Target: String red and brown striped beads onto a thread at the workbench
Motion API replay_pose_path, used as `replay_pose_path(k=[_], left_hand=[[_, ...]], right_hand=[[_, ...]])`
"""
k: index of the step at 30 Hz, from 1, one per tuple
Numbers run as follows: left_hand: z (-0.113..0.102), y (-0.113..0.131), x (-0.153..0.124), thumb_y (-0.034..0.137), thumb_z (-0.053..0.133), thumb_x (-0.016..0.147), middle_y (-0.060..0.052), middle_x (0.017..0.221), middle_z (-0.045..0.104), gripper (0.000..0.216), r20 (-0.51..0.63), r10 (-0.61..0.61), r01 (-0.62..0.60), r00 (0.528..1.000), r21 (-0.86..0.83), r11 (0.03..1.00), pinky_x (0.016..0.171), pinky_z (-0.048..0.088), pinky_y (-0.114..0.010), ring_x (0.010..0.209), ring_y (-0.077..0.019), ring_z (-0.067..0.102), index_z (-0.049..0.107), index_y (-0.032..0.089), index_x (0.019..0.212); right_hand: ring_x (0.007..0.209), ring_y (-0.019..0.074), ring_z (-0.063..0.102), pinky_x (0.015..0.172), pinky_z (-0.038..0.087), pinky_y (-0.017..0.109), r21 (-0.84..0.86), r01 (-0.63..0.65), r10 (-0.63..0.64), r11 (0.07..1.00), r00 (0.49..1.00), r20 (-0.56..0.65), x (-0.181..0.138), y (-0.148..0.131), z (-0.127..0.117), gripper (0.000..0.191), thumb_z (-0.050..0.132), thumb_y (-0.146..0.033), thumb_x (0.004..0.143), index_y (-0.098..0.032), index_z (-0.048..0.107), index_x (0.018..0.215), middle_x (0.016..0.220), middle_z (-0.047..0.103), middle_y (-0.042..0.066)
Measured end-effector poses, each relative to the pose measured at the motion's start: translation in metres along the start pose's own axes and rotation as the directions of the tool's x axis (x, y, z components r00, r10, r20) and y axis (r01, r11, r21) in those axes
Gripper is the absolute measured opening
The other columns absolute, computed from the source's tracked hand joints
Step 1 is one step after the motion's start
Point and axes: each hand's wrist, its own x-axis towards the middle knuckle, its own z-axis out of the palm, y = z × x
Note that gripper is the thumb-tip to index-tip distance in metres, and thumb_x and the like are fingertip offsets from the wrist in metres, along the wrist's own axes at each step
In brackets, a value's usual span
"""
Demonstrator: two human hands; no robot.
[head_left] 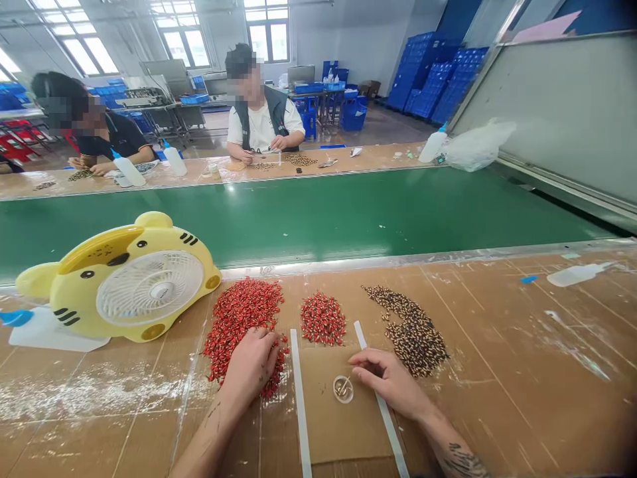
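My left hand [251,362] rests palm down on the near edge of a big heap of small red pieces [239,318], its fingers curled into them. My right hand [385,378] lies on a brown cardboard sheet [338,425] and pinches a thin stick whose tip reaches into a small round clear dish [343,389]. A smaller red heap [322,318] sits just beyond the sheet. A heap of dark brown and pale pieces [411,332] lies to the right of my right hand. Two white strips [298,398] run along the sheet's sides.
A yellow tiger-shaped desk fan [124,279] lies at the left on a white sheet. A green conveyor belt [323,212] runs across beyond the table. Two people sit working at the far side, with white squeeze bottles [128,169]. Another squeeze bottle [577,273] lies at the right.
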Motion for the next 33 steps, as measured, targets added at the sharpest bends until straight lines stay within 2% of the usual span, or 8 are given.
replay_pose_path(k=[2,6,15,18,22,27,30,33], left_hand=[[0.000,0.003,0.000,0.017,0.046,0.093,-0.009,0.089,0.067,0.022,0.033,-0.004,0.002,0.999,0.062,0.998,0.083,0.046,-0.035,0.090,-0.0248,0.060,0.067,0.019,0.091],[0.008,0.006,0.009,0.019,0.044,0.095,-0.008,0.090,0.066,0.022,0.002,-0.018,0.017,1.000,0.108,0.994,0.080,0.044,-0.032,0.089,-0.0240,0.058,0.065,0.019,0.088],[0.012,0.006,0.032,0.013,0.046,0.091,-0.008,0.086,0.067,0.023,0.082,0.058,-0.064,0.995,0.066,0.996,0.076,0.042,-0.031,0.087,-0.0238,0.061,0.066,0.018,0.082],[0.012,0.007,0.034,0.011,0.046,0.089,-0.008,0.084,0.066,0.021,0.089,0.084,-0.088,0.993,0.041,0.995,0.074,0.042,-0.030,0.083,-0.0234,0.061,0.064,0.018,0.081],[0.012,0.009,0.035,0.007,0.046,0.087,-0.007,0.080,0.066,0.022,0.111,0.136,-0.136,0.984,-0.007,0.991,0.070,0.042,-0.028,0.077,-0.0214,0.061,0.063,0.018,0.077],[0.013,0.007,0.039,0.011,0.047,0.090,-0.007,0.079,0.067,0.026,0.117,0.195,-0.187,0.974,-0.074,0.980,0.070,0.042,-0.028,0.075,-0.0209,0.062,0.065,0.018,0.074],[0.011,0.005,0.039,0.014,0.046,0.092,-0.007,0.079,0.068,0.028,0.100,0.218,-0.207,0.971,-0.112,0.972,0.071,0.042,-0.027,0.076,-0.0202,0.063,0.068,0.018,0.075],[0.013,0.008,0.033,0.019,0.052,0.091,-0.006,0.079,0.070,0.021,0.040,0.167,-0.142,0.985,-0.352,0.925,0.070,0.044,-0.026,0.076,-0.0193,0.063,0.071,0.018,0.083]], right_hand=[[0.072,0.0205,0.060,0.066,0.044,0.029,-0.011,0.002,-0.001,1.000,1.000,0.025,0.000,-0.002,0.002,0.026,0.062,-0.039,0.085,-0.018,0.075,0.094,0.078,0.069,0.004],[0.075,0.0209,0.060,0.068,0.044,0.030,-0.009,0.013,-0.012,1.000,0.998,0.065,0.001,-0.011,0.006,0.026,0.063,-0.038,0.085,-0.018,0.075,0.094,0.081,0.069,0.005],[0.072,0.0189,0.060,0.065,0.042,0.028,0.001,0.089,-0.089,0.996,0.993,0.071,0.002,-0.015,0.006,0.013,0.066,-0.030,0.086,-0.021,0.075,0.085,0.077,0.068,0.002],[0.070,0.0184,0.060,0.065,0.041,0.028,0.005,0.126,-0.126,0.992,0.990,0.070,0.002,-0.012,0.008,0.016,0.065,-0.028,0.089,-0.021,0.075,0.078,0.076,0.069,0.001],[0.068,0.0174,0.059,0.063,0.041,0.027,-0.042,0.203,-0.199,0.978,0.976,0.085,0.000,-0.011,0.008,0.018,0.065,-0.030,0.092,-0.022,0.075,0.079,0.074,0.066,0.002],[0.074,0.0175,0.059,0.067,0.042,0.027,-0.132,0.382,-0.360,0.915,0.918,0.165,-0.005,-0.015,0.007,0.031,0.058,-0.040,0.098,-0.021,0.075,0.081,0.075,0.064,0.004],[0.071,0.0176,0.057,0.065,0.040,0.027,-0.209,0.434,-0.414,0.876,0.900,0.133,-0.006,-0.015,0.010,0.040,0.053,-0.044,0.101,-0.019,0.074,0.078,0.072,0.063,0.004],[0.069,0.0174,0.056,0.064,0.039,0.028,-0.277,0.472,-0.465,0.837,0.880,0.095,-0.004,-0.012,0.014,0.045,0.048,-0.044,0.103,-0.018,0.072,0.075,0.070,0.062,0.005]])
